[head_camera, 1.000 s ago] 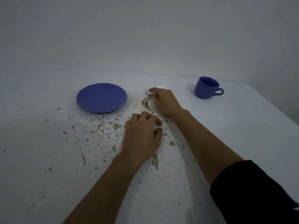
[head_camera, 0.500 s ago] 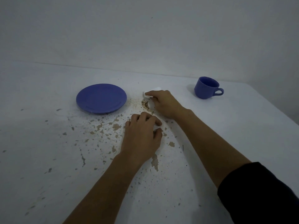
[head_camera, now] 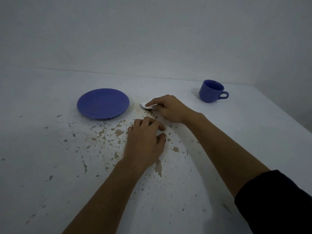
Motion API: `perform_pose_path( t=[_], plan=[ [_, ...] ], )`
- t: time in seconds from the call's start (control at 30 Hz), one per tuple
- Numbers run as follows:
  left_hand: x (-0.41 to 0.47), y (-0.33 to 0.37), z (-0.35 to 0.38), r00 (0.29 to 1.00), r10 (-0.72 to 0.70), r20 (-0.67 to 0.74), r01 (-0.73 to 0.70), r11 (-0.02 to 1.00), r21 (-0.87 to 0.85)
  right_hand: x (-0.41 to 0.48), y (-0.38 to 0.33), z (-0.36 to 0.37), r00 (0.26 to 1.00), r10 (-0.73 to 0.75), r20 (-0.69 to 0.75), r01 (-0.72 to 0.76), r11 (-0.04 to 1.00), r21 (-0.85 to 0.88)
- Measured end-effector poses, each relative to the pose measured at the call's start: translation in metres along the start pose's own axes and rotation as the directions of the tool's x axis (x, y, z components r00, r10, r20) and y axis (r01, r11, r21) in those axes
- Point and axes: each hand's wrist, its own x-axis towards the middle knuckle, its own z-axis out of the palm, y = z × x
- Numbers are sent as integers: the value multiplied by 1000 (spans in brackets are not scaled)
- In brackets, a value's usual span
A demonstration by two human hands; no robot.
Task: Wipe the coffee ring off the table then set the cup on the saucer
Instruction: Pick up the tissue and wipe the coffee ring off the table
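My right hand presses a small white tissue onto the white table, just right of the blue saucer. A dark remnant of the coffee ring shows below the tissue, mostly hidden by the hand. My left hand rests palm down on the table nearer to me, fingers curled, with a bit of white paper at its fingertips. The blue cup stands upright at the far right, handle pointing right, apart from both hands.
The tabletop has many brown chips and flaked spots around and below the hands. A plain wall rises behind the table's far edge. The table's right edge runs diagonally past the cup.
My right hand has slid the tissue to the left and slightly toward me across the ring, and less of the stain shows. My left hand, the saucer and the cup have stayed put.
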Motion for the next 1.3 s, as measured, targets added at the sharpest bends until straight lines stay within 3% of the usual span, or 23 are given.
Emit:
perform_pose_path(
  t=[0.17,0.37,0.47,0.53,0.57,0.67,0.8,1.07,1.2,1.3],
  plan=[
    [-1,-1,-1,1000,12,-1,-12,1000,26,-1,-15,13,995,-18,-99,10,997,-75],
    [-3,2,-5,1000,26,10,-26,1000,2,-9,-13,-9,998,-41,51,42,999,-7],
    [-4,3,-9,999,22,39,-22,1000,1,-4,-3,-21,987,94,-128,-71,983,172],
    [-4,4,-10,999,21,47,-22,1000,2,0,4,-18,923,241,-301,-152,945,289],
    [-5,5,-10,999,24,44,-24,1000,4,2,4,-14,905,253,-341,-166,950,265],
    [-5,5,-10,999,32,41,-33,999,8,4,-3,8,966,123,-225,-113,992,59],
    [-1,0,-13,995,70,75,-69,998,-13,-2,-12,24,993,-34,-117,34,999,-6],
    [0,-7,-25,997,44,62,-36,993,-114,-21,-4,5,991,-103,81,113,986,-122],
    [-2,-10,-27,998,24,56,-18,993,-112,-29,-1,7,988,-105,117,128,968,-214],
    [-5,-9,-28,997,27,71,-19,994,-106,-33,-4,9,992,-70,102,85,985,-153]
  ],
)
